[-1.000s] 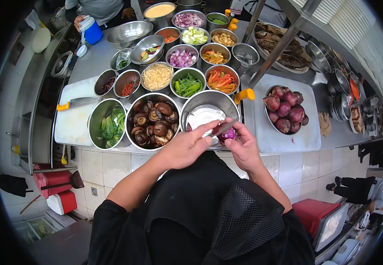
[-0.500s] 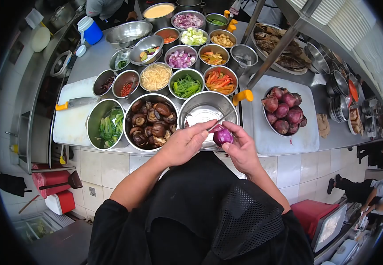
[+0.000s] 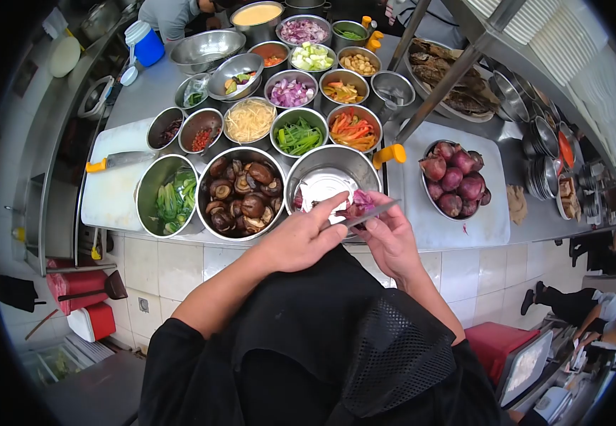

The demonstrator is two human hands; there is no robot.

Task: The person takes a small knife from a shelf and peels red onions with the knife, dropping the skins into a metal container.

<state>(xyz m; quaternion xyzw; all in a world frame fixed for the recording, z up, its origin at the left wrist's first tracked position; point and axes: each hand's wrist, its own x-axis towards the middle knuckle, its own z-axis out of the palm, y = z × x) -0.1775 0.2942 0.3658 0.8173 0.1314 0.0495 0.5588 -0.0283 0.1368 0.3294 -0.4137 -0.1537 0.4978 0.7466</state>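
Note:
My left hand (image 3: 306,240) is closed on a small knife (image 3: 373,213), whose blade points up and right across the front of my right hand. In my right hand (image 3: 392,245) a red onion (image 3: 358,204) is pinched, with loose purple skin showing; the blade and fingers partly hide it. Both hands are over the near rim of a steel pot (image 3: 333,157) with some onion peel inside. Just left of it stands a pot of dark mushrooms (image 3: 243,192). To the right, a bowl of whole red onions (image 3: 457,181) rests on a white board (image 3: 492,226).
Bowls of cut vegetables, such as green strips (image 3: 299,136) and red strips (image 3: 353,130), stand behind the pot. A knife (image 3: 129,160) lies on the left board (image 3: 109,202). A yellow handle (image 3: 389,155) and a metal post (image 3: 439,92) are at the right. Another person (image 3: 169,15) is behind.
The knife blade has swung from over the pot to across my right hand. The onion looks less whole, with loose skin raised. The person at the back left has bent lower.

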